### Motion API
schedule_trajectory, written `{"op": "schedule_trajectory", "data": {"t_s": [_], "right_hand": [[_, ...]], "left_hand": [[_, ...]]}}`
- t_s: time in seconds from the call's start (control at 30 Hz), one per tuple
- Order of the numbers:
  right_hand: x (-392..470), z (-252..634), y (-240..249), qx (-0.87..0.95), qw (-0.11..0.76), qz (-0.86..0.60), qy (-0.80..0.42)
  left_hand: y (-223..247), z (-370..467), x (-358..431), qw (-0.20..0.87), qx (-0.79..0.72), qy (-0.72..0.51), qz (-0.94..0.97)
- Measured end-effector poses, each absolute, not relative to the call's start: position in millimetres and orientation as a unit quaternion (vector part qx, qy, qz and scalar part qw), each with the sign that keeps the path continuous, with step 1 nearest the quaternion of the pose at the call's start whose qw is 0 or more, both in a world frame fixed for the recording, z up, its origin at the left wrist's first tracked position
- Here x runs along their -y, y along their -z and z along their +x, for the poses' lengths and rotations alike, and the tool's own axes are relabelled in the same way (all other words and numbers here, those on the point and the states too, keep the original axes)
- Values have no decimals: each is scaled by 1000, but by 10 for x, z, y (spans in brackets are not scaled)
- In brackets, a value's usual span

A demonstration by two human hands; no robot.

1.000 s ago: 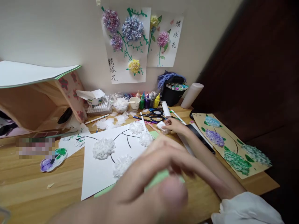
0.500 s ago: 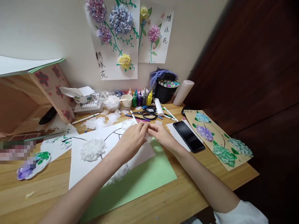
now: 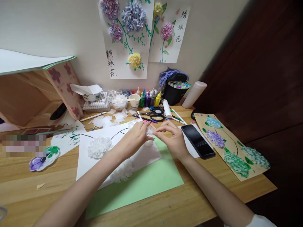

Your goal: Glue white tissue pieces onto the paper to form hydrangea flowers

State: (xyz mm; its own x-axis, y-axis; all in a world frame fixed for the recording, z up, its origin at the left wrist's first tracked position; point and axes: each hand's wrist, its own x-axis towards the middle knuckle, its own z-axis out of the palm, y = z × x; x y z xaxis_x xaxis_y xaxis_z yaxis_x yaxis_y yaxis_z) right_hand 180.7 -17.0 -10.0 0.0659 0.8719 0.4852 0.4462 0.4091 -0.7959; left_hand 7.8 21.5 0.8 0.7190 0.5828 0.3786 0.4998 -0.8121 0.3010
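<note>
A small white piece of tissue paper (image 3: 150,130) is between my two hands, above the right part of the white sheet (image 3: 142,157). My left hand (image 3: 136,138) has its fingers and thumb closed around it. At its right edge, my right hand (image 3: 174,138) pinches with thumb and forefinger. On the sheet, a fluffy white paper flower (image 3: 100,147) sits at the left, and a second white paper flower (image 3: 122,171) lies lower, partly behind my left forearm. More white ruffled paper (image 3: 132,125) shows behind my left fingers. Black stem lines run between the flowers.
Green paper (image 3: 142,192) lies under the sheet. Scissors (image 3: 157,114), markers, paint bottles (image 3: 148,99), a paper cup (image 3: 134,101) and loose tissue squares (image 3: 104,121) stand behind. A phone (image 3: 198,141) and a flower picture (image 3: 227,142) are at the right, a painted palette (image 3: 44,158) at the left.
My right hand has drawn slightly away from the left, its fingers more curled, and the tissue now shows between them. The whole view has shifted, with things appearing further right.
</note>
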Motion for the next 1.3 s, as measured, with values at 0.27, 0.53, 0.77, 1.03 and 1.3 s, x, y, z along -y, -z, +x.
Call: {"op": "schedule_trajectory", "data": {"t_s": [0.27,0.53,0.77,1.03,1.3], "right_hand": [[218,1770,86,645,520,-528,-187],[129,1788,134,629,452,-485,-407],[136,1713,200,601,451,-477,-457],[188,1623,258,603,551,-384,-430],[302,1560,147,622,549,-392,-398]], "left_hand": [[-16,122,-163,186,-299,-250,902],[47,106,-188,221,-301,-264,889],[-5,113,-172,149,-323,-244,902],[-30,132,-109,137,-354,-250,891],[-95,125,-66,121,-352,-258,892]]}}
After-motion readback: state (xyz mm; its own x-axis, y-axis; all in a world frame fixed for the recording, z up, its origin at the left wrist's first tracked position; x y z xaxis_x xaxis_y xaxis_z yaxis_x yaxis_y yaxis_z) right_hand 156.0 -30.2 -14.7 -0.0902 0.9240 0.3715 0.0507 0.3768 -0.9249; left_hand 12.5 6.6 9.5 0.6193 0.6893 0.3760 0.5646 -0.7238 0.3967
